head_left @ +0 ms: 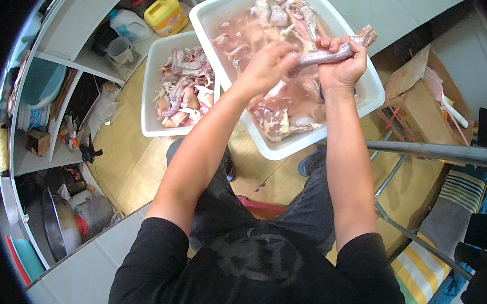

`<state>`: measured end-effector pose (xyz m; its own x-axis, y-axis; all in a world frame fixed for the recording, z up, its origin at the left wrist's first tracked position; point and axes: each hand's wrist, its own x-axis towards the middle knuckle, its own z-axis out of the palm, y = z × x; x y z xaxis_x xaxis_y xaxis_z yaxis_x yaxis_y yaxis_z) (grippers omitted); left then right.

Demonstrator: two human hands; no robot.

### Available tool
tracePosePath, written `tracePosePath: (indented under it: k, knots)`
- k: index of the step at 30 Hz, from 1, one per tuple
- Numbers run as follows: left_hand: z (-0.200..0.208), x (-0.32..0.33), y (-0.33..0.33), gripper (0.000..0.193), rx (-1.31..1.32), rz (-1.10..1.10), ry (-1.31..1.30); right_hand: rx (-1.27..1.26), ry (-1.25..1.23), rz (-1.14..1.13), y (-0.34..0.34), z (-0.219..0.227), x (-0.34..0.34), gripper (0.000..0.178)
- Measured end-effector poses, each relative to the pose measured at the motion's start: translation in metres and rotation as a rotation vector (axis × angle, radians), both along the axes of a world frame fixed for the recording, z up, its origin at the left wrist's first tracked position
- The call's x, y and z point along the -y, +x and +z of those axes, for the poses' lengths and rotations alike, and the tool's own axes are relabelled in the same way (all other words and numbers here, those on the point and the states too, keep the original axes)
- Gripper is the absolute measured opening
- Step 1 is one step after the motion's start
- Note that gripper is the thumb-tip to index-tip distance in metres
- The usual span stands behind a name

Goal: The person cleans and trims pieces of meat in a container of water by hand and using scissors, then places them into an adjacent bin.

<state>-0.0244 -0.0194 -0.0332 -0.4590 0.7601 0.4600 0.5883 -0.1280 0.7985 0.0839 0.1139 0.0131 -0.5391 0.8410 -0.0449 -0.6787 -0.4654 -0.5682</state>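
Observation:
My right hand [343, 68] is wrapped round a long, pale pinkish raw poultry neck [328, 56], whose ragged end sticks out past the fingers at the upper right. Close to the neck's lower left end is my left hand [269, 64], its fingers curled together and slightly blurred; whatever they pinch is hidden. Both hands are over a large white tub [275, 150] of cloudy pink water. Raw poultry pieces [276, 113] lie in that water, some partly under the surface. Left of it, a smaller white tub [149, 100] is filled with more cut poultry pieces [184, 86].
White shelving [49, 61] on the left holds a yellow jug [165, 15], a white bottle [130, 25] and a metal pot [60, 223]. At right stand an open cardboard box [413, 103] and a metal rail [446, 152]. Striped cloth [422, 260] lies beneath the rail.

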Motion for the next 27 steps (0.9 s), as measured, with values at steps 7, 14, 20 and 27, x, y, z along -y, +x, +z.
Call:
tracePosePath:
  k: [7,14,20,27]
  knots:
    - [0.021,-0.001,0.039,0.015,-0.060,0.187,0.159,-0.084,-0.182,-0.017,0.003,0.001,0.003,0.022]
    - [0.018,-0.008,0.033,0.009,-0.218,0.164,0.142,0.010,-0.059,-0.015,0.002,0.006,0.009,0.022]
    - [0.017,-0.007,0.033,0.011,-0.403,0.200,0.037,0.143,0.040,0.014,-0.002,0.003,0.011,0.020]
    - [0.011,-0.013,0.024,0.010,-0.194,0.338,-0.033,0.155,0.152,0.000,-0.004,0.002,0.023,0.020]
